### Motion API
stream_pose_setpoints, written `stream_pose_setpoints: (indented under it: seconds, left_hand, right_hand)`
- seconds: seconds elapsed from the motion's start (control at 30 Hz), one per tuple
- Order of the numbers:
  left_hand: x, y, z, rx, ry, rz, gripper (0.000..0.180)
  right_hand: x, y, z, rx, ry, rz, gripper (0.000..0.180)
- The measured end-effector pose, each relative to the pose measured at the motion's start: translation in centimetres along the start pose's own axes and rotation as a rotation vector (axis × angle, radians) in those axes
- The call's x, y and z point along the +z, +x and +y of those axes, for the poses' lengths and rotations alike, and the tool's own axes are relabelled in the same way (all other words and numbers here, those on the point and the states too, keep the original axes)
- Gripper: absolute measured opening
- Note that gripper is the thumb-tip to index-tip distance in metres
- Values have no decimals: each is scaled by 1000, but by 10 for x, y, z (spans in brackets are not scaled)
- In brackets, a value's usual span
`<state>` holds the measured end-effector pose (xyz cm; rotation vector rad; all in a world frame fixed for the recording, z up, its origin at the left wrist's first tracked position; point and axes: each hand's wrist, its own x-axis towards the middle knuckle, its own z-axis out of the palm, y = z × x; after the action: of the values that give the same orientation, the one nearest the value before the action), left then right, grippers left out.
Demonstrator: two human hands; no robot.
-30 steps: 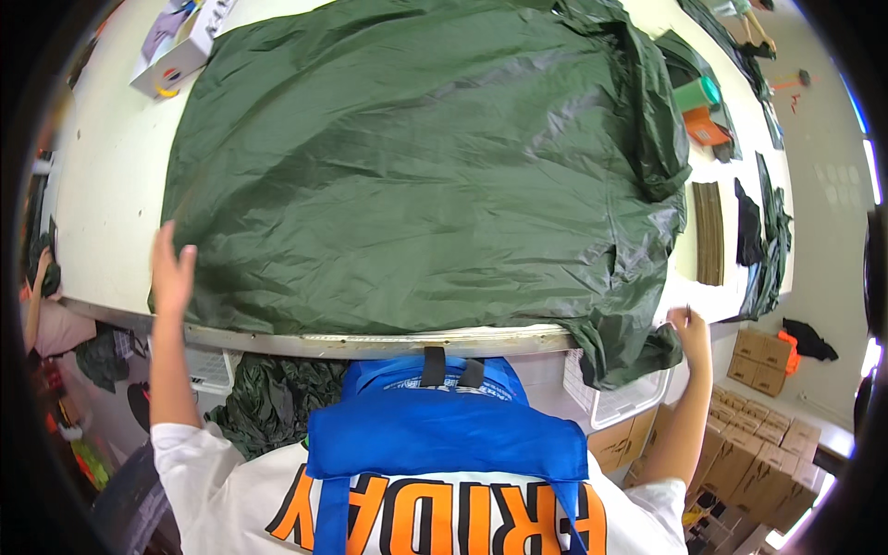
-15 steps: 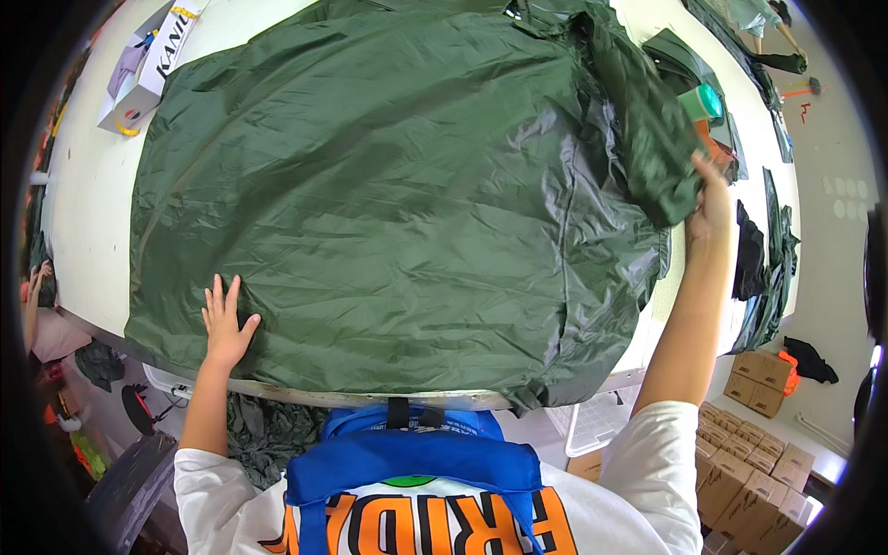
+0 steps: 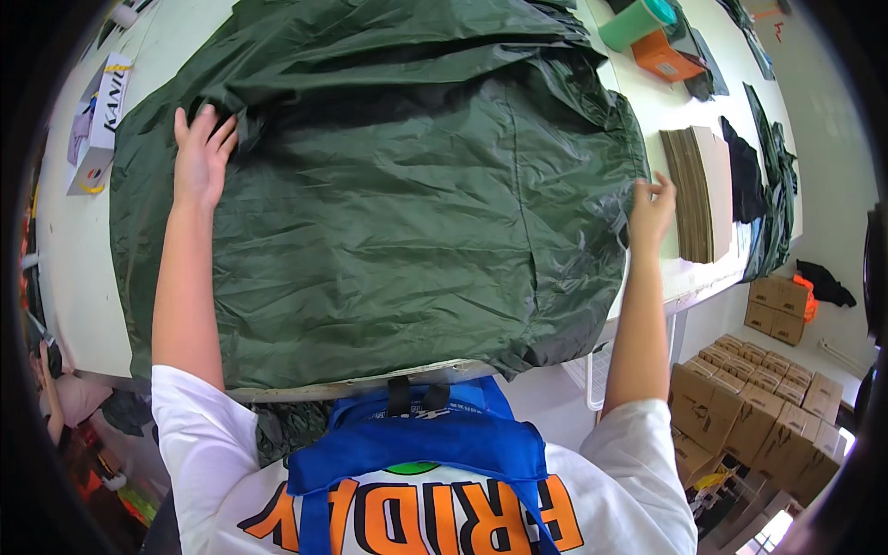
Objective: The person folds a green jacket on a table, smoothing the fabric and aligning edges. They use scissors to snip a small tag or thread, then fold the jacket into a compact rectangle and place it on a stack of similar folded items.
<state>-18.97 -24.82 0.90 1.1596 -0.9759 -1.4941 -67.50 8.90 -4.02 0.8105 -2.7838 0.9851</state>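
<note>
A large dark green garment [image 3: 388,231] of thin, shiny fabric covers most of the table in front of me. A long seam runs down its right part, and raised folds cross its far part. My left hand [image 3: 202,157] rests at the garment's far left, fingers spread, beside a bunched fold. Along the garment's right edge is my right hand [image 3: 653,211], its fingers loosely bent and apart. No fabric shows clearly between them.
Right of my right hand stands a stack of brown cardboard sheets [image 3: 696,194]. Beyond are a green cylinder [image 3: 638,23], an orange box [image 3: 668,55] and dark cloth [image 3: 744,171]. A white open box [image 3: 97,125] is at far left. Cartons [image 3: 749,407] fill the floor at right.
My left hand has moved away from me across the garment. My right hand has let go of the sleeve and come lower and left. The garment's far part is now rumpled, and the cardboard stack is uncovered.
</note>
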Motion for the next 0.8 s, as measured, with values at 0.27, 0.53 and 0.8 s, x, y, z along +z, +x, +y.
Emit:
stream_pose_setpoints:
  seconds: [0.27,0.53,0.8]
  left_hand:
    - [119,-75,-34,946,1065,-598,55]
    - [317,-8,-151,905,1246,-1199,47]
    - [370,92,-127,542,1603,-874,88]
  right_hand:
    - [19,86,83,-108,-430,-10,62]
    - [40,120,33,-37,-333,-375,48]
    - [41,124,52,-96,-24,32,35]
